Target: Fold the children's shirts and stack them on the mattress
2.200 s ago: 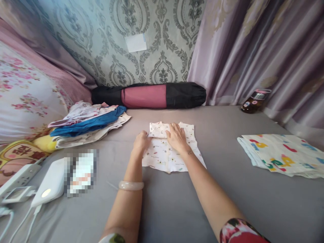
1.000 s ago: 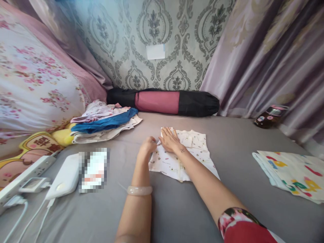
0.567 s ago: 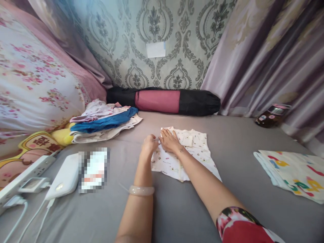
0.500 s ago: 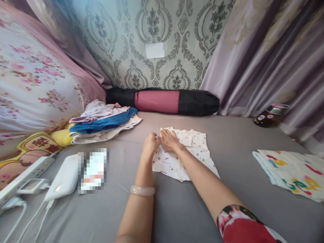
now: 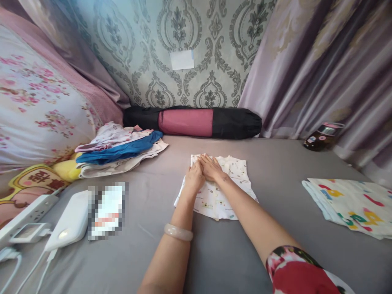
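A small white garment (image 5: 222, 200) with a scattered print lies spread on the grey sheet in front of me, partly folded over at its upper part. My right hand (image 5: 211, 166) rests flat on its upper left area, fingers stretched out. Beside it and touching it, my left hand (image 5: 195, 176) lies on the garment's left side, its fingers reaching toward the top edge and partly overlapping the right hand's. Beneath both palms the cloth is hidden.
A clothes pile (image 5: 119, 149) lies left, near a white power bank (image 5: 69, 220) and a power strip (image 5: 33, 212). A rolled mat (image 5: 186, 122) lines the wall. At right are a folded patterned cloth (image 5: 352, 204) and a dark bottle (image 5: 321, 139).
My left hand has moved right, from the garment's left edge onto the cloth against my right hand. The right hand stays flat on it. The view has turned slightly right.
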`<move>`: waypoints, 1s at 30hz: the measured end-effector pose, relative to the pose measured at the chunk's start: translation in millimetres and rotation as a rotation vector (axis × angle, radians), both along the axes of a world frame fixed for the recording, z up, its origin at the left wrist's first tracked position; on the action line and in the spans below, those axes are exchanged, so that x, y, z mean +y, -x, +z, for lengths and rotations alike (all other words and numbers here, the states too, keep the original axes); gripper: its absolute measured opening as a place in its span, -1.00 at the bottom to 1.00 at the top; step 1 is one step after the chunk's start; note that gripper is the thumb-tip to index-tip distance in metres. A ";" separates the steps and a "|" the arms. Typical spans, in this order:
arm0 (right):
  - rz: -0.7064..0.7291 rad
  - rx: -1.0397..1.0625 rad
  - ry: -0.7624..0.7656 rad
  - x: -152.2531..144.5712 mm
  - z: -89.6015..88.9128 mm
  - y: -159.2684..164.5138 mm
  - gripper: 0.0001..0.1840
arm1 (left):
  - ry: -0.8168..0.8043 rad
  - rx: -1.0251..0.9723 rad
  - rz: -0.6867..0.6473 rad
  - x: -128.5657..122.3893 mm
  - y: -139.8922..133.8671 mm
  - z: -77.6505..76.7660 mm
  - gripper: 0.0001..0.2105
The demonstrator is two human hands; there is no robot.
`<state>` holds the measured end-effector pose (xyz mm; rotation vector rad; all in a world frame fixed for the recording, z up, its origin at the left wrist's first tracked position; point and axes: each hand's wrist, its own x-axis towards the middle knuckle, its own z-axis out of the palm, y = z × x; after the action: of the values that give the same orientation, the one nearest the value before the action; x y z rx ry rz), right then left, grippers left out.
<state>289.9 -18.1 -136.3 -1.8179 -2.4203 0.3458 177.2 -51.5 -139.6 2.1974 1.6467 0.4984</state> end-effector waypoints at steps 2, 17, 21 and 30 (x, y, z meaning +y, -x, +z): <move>-0.003 -0.002 0.003 1.1 -1.0 0.4 -0.41 | -0.008 0.013 0.001 -1.5 0.1 2.6 -0.41; -0.219 0.028 -0.144 -13.6 -6.0 -19.5 -0.41 | -0.140 0.091 -0.063 0.0 -7.7 -0.2 -0.57; -0.223 -0.005 -0.121 -13.2 -13.0 -20.0 -0.41 | -0.125 0.107 -0.135 2.8 -7.4 -9.5 -0.64; -0.219 0.051 -0.133 -15.4 -11.7 -21.3 -0.41 | -0.176 0.137 -0.121 7.5 -5.5 -23.6 -0.64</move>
<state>311.2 -33.6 -148.0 -1.9629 -2.1286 0.2039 182.7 -44.0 -163.2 2.4926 1.5775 0.4856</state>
